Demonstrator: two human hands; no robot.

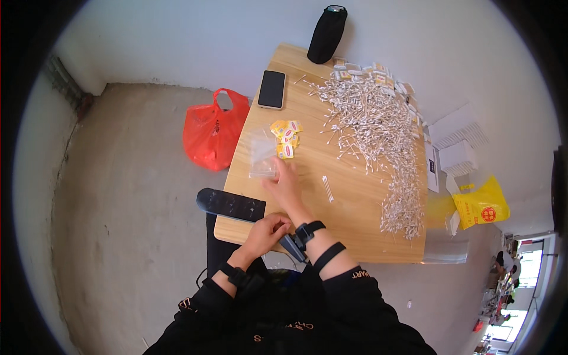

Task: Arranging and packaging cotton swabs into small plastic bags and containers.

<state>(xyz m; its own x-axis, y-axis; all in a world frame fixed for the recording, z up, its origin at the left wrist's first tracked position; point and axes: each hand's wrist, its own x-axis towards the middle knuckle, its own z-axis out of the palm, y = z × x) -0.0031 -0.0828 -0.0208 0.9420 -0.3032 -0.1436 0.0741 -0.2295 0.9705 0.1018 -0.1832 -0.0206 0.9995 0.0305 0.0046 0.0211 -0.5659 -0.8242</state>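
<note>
Right hand point(286, 184) over the left part of the worktop point(355, 204), fingertips at the near right corner of a clear plastic bag point(262, 155); whether they pinch it, cannot tell

Bag lies flat close to the worktop's left edge, about midway along it; small yellow-and-white packets point(286, 137) in a loose cluster at its right side, whether partly inside cannot tell

Left hand point(264, 235) at the near edge, toward the near left corner, fingers curled, tips just beside the right wrist; cannot tell whether anything is held

Dark flat strip point(229, 204), one end rounded, lies across the left edge by the near left corner

Few cotton swabs point(328, 188) side by side to the right of the right hand, apart from the big heap of swabs point(373, 121) spread along the right edge from the far side nearly to the near right corner; small boxes point(378, 76) around the heap toward the far right corner

Dark-screened phone point(272, 90) by the left edge, toward the far left corner; black cylindrical pouch point(327, 35) upright at the far edge

Red bag point(214, 133) beyond the left edge, yellow bag point(485, 204) beyond the right
</note>
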